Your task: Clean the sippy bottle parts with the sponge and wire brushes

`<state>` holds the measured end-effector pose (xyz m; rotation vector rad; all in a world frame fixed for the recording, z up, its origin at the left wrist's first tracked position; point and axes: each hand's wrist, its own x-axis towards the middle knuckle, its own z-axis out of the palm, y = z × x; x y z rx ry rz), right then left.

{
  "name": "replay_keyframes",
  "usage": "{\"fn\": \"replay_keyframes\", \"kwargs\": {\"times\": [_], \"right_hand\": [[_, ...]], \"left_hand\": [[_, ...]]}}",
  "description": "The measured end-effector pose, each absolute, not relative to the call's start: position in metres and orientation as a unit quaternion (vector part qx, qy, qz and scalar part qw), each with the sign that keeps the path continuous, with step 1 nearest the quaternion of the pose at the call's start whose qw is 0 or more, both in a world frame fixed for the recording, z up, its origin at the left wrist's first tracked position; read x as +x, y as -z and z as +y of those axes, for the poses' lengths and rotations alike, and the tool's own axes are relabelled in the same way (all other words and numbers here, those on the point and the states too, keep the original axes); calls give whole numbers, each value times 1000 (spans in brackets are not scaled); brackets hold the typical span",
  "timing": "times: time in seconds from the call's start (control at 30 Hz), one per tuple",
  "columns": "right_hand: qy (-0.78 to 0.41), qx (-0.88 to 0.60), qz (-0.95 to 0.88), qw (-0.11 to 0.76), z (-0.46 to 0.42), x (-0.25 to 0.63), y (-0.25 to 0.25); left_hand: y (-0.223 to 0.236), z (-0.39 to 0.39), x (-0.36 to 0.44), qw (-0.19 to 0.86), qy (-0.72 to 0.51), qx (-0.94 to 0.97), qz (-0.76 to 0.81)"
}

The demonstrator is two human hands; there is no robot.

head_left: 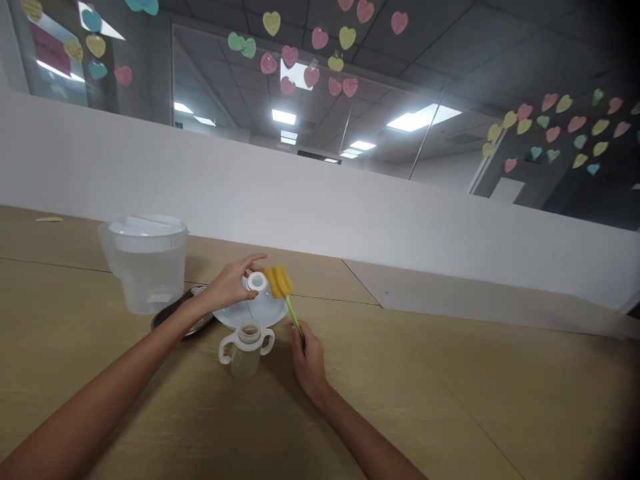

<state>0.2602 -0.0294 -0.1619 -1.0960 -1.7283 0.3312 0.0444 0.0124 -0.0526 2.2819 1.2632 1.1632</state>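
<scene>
Between the thumb and fingers of my left hand (231,285) is a white bottle collar ring (257,281), its round opening facing me. My right hand (309,360) is closed round the green handle of a sponge brush (280,281). The brush's yellow sponge head, slightly blurred, points up just right of the ring; I cannot tell whether they touch. Below them a clear baby bottle (246,360) with two white side handles stands upright on the table, its mouth uncovered. Behind the bottle lies a pale bluish-white bowl or plate (277,313), partly hidden by my left hand.
A lidded translucent pitcher (150,273) with liquid in it stands at the left. Beside it is a dark metal tray (173,313), partly behind my left forearm. A white wall (280,200) with glass above borders the wooden table (425,387).
</scene>
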Motion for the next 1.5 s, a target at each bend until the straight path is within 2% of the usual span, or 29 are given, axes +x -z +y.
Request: {"fn": "replay_keyframes", "kwargs": {"times": [0.17,0.33,0.6,0.9,1.1,1.23,1.5], "right_hand": [[-148,-473,-690,527,-27,262,161],[-169,-456,-706,515,-28,262,163],[-175,-452,-696,529,-26,263,162],[-177,-448,-706,519,-24,264,165],[-182,-451,-701,521,-24,263,165],[-186,-446,-696,531,-25,262,165],[-187,-446,-697,529,-25,262,164]], "left_hand": [[44,14,26,120,-324,799,492],[35,16,-16,47,-125,781,611],[46,20,-38,110,14,718,687],[56,17,-10,106,45,709,696],[34,-3,4,51,-10,738,672],[20,-33,32,135,-67,825,545],[36,-51,64,95,19,855,510]]}}
